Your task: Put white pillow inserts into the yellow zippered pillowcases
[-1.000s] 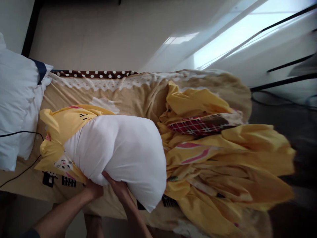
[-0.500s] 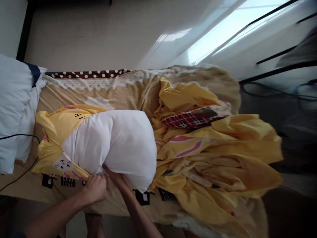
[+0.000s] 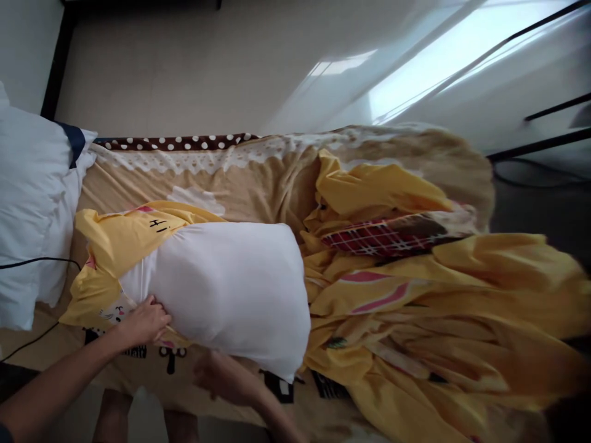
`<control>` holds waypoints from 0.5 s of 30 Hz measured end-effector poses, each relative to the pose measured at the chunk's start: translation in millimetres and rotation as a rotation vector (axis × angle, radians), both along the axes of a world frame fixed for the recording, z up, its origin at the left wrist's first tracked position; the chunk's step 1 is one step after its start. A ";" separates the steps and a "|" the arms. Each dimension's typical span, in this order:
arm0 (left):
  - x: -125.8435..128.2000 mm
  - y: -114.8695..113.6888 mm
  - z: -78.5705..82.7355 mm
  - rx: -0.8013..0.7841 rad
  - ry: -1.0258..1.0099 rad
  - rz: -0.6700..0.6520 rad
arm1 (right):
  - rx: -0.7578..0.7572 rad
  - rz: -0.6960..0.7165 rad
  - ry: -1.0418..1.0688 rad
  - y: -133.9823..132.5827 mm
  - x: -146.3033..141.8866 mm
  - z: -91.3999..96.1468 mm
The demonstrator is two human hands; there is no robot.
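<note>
A white pillow (image 3: 235,283) lies on the bed with its left end inside a yellow pillowcase (image 3: 120,240) printed with a cat face and "Hi". The right part of the pillow is bare. My left hand (image 3: 146,321) is closed at the pillowcase's open edge, near the printed face, with its fingertips against the pillow. Just below the pillow's near edge is my right hand (image 3: 226,376), smeared by motion, apart from the case; its fingers are not clear.
Crumpled yellow bedding (image 3: 443,320) covers the right side, with a red plaid cloth (image 3: 383,237) among it. White pillows (image 3: 32,215) stand at the left, beside a black cable (image 3: 41,260). A tan patterned blanket (image 3: 249,191) covers the bed.
My right hand has come out from under the pillow and moved down. My left hand has shifted left and up along the case edge. The pillow's middle crease has smoothed out.
</note>
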State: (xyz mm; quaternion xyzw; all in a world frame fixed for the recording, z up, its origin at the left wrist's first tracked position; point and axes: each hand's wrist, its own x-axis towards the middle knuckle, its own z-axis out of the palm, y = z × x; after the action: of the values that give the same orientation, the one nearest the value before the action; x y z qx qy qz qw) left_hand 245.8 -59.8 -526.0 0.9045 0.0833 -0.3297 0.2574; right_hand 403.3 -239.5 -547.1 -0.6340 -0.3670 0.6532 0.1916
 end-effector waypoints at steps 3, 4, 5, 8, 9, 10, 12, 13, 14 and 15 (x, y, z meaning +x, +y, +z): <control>5.9 8.7 -4.2 0.020 -0.095 0.068 | 0.234 -0.176 -0.279 70.8 65.9 8.4; 13.3 16.0 -4.7 0.066 -0.133 0.124 | 0.323 -0.250 -0.498 98.4 89.9 5.3; 22.9 25.2 -5.2 0.135 -0.175 0.186 | 0.340 -0.268 -0.684 124.5 111.5 -0.4; 58.6 60.7 -9.5 0.402 -0.271 0.333 | 0.189 -0.088 -0.898 176.2 149.0 -21.0; 70.1 73.1 -12.1 0.469 -0.276 0.363 | 0.156 0.011 -0.915 182.3 151.1 -24.8; 80.4 84.9 -15.0 0.517 -0.264 0.388 | 0.147 0.111 -0.919 183.3 149.0 -25.6; 96.4 104.4 -20.6 0.558 -0.208 0.425 | 0.162 0.268 -0.898 174.4 136.5 -17.5; 102.5 111.5 -22.4 0.558 -0.179 0.431 | 0.170 0.324 -0.865 167.0 128.4 -9.4; 108.0 116.5 -22.9 0.549 -0.161 0.426 | 0.175 0.361 -0.825 159.2 120.2 0.3; 113.5 119.3 -22.0 0.535 -0.157 0.411 | 0.175 0.384 -0.787 151.9 112.0 10.8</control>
State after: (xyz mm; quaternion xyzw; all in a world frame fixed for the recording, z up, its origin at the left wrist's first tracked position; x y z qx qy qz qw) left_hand 359.2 59.5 -548.0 0.9269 0.3270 -0.1669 0.0780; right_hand 515.3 -87.6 -536.3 -0.7360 -0.5770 0.3523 -0.0345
